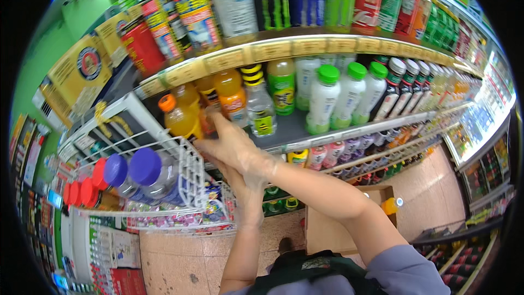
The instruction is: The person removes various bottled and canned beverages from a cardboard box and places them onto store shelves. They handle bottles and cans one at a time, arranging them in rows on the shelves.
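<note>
My right hand (231,143) reaches into the middle shelf. Its thumb and fingers are at an orange drink bottle (208,125), partly covered; whether they grip it is unclear. Just under it is my left hand (241,188), its fingers hidden behind the right. An orange-capped bottle (180,119) stands to the left. An orange soda bottle (230,94), a clear bottle with a black and yellow cap (260,110) and a green-labelled bottle (281,88) stand to the right. Further right are white bottles with green caps (323,100).
A white wire basket (192,172) at the shelf end holds jars with purple caps (145,166) and red caps. Cans, including a black one (270,0), line the upper shelf (303,45). An open cardboard box (327,229) with an orange bottle (391,205) is on the floor.
</note>
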`<state>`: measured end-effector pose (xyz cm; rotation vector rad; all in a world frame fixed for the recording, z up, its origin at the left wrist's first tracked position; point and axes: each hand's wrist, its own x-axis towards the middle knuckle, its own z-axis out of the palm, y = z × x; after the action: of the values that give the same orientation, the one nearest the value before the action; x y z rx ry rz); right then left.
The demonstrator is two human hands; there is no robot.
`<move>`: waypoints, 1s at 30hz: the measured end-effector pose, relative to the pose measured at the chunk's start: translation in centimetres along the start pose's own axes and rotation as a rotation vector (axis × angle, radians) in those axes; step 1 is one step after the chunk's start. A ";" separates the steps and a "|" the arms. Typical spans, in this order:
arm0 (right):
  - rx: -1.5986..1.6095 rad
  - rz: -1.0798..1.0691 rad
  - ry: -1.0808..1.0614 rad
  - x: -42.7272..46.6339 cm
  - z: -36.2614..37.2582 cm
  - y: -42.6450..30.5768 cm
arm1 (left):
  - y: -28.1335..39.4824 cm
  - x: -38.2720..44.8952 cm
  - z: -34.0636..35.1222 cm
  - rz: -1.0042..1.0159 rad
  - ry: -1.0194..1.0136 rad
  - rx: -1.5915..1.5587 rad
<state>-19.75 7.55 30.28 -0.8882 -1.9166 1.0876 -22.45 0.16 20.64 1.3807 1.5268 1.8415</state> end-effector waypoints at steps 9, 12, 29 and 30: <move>0.265 0.161 0.251 -19.7 -16.7 8.4 | -0.6 -11.2 9.2 0.097 -0.688 -0.036; -0.088 0.412 0.413 -26.9 -22.8 9.6 | -2.6 -15.1 12.4 0.113 -0.902 -0.050; -0.471 0.952 0.408 -42.7 -18.4 22.7 | -4.3 -24.6 17.8 -0.112 -1.396 -0.123; -0.486 0.944 0.428 -42.6 -18.1 23.0 | -4.4 -24.7 17.6 -0.126 -1.405 -0.101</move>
<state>20.81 -12.06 4.92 -2.2348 -1.3900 0.7887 2.24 -8.39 4.59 1.7856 0.6828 0.4611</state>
